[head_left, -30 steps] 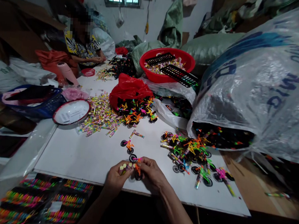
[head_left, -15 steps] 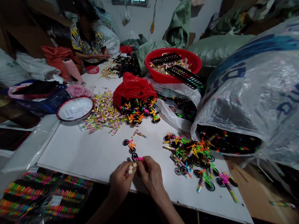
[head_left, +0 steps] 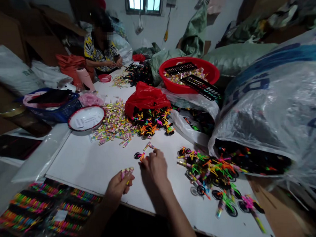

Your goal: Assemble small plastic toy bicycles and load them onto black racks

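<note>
The right hand has moved forward over the flat white table. The left hand grips slim pastel-printed tubes, long axes steep, pale ends up. Rightward, an orange plastic toy bicycle lies, its black spoked wheel pointing left, at the right fingertips; whether pinched, I cannot tell.

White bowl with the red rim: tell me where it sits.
In the head view, the bowl is at the left edge of the white table, between the blue basket on its left and small printed tubes on its right.

Right hand moved (forward) to a toy bicycle.
</note>
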Demonstrator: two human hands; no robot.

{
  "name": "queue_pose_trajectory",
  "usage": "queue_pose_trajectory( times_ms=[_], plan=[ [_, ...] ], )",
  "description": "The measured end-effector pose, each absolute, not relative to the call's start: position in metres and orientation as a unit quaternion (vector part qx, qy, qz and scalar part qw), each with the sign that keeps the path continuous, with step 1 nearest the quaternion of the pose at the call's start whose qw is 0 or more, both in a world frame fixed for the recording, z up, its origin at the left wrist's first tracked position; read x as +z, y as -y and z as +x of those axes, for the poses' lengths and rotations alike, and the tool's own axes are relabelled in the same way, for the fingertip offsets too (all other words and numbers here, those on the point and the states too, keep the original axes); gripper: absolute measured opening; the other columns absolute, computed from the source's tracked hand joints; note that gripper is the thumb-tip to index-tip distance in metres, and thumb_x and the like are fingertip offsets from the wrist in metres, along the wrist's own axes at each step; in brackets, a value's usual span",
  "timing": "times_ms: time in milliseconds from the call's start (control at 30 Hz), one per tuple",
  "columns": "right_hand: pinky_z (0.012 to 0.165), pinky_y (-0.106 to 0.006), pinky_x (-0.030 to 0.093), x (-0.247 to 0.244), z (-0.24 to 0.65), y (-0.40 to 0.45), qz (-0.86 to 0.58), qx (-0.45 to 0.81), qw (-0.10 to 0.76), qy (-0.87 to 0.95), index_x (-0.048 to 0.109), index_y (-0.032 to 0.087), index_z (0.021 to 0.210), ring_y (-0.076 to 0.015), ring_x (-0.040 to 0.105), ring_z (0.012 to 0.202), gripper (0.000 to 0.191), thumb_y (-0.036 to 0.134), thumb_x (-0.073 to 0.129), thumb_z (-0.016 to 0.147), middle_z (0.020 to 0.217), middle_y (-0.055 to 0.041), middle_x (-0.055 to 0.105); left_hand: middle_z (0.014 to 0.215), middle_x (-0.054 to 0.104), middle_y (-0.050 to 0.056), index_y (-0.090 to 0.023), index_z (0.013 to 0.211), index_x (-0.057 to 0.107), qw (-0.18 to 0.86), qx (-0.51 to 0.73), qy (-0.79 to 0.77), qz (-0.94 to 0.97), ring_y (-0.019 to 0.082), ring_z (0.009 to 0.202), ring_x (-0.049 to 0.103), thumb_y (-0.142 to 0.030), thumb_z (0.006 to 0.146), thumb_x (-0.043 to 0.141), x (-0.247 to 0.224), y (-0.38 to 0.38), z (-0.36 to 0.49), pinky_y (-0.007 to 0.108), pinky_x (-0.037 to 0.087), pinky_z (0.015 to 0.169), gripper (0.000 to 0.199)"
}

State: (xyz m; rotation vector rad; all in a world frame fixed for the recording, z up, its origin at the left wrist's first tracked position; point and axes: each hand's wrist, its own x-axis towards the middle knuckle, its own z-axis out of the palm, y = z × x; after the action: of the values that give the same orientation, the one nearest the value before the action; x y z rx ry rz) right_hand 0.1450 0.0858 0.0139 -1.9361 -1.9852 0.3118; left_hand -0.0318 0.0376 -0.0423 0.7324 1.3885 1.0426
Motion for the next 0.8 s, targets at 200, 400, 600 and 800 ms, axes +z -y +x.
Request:
queue_pose_trajectory(
  times_ms=[200, 400, 600, 800],
  plan=[
    [0.065, -0.029, 0.039, -0.022, 0.115, -0.098, -0.665, 0.281, 0.217, 0.657, 0.058, 0.016, 0.078, -0.0191, 0.053, 0.076, 0.01, 0.024, 0.06, 0.074, 0.085, -0.0081, 0.059, 0.058, 0.058, -0.001, -0.011, 0.093, 0.067, 0.532, 0.446, -0.621, 0.364, 0.006, 0.04, 0.037, -0.056, 0.065, 0.067, -0.049, -0.035, -0.033, 0.019, 0.024, 0.038, 0.054],
    [0.053, -0.022, 0.034, -0.003, 0.149, -0.065, -0.522, 0.569, 0.401, 0.493, 0.053, 0.017, 0.069, -0.01, 0.043, 0.054, 0.027, 0.042, 0.062, 0.075, 0.058, 0.003, 0.049, 0.053, 0.055, -0.004, -0.013, 0.094, 0.071, 0.571, 0.405, -0.593, 0.399, 0.007, 0.041, 0.038, -0.046, 0.064, 0.072, -0.043, -0.033, -0.022, 0.019, 0.026, 0.04, 0.044],
    [0.049, -0.021, 0.033, -0.003, 0.145, -0.044, -0.488, 0.643, 0.39, 0.443, 0.058, 0.015, 0.064, -0.009, 0.043, 0.05, 0.043, 0.057, 0.063, 0.071, 0.055, 0.0014, 0.054, 0.072, 0.07, 0.005, -0.016, 0.089, 0.075, 0.573, 0.399, -0.549, 0.459, 0.018, 0.07, 0.062, -0.036, 0.067, 0.072, -0.022, -0.032, -0.024, 0.024, 0.048, 0.062, 0.03],
    [0.044, -0.02, 0.03, -0.003, 0.147, -0.036, -0.471, 0.683, 0.374, 0.415, 0.056, 0.016, 0.064, -0.0068, 0.039, 0.044, 0.041, 0.056, 0.068, 0.067, 0.052, 0.0035, 0.052, 0.082, 0.073, 0.006, -0.018, 0.086, 0.076, 0.546, 0.379, -0.52, 0.535, 0.019, 0.076, 0.064, -0.028, 0.068, 0.07, -0.025, -0.025, -0.028, 0.025, 0.049, 0.068, 0.021]
  ],
)
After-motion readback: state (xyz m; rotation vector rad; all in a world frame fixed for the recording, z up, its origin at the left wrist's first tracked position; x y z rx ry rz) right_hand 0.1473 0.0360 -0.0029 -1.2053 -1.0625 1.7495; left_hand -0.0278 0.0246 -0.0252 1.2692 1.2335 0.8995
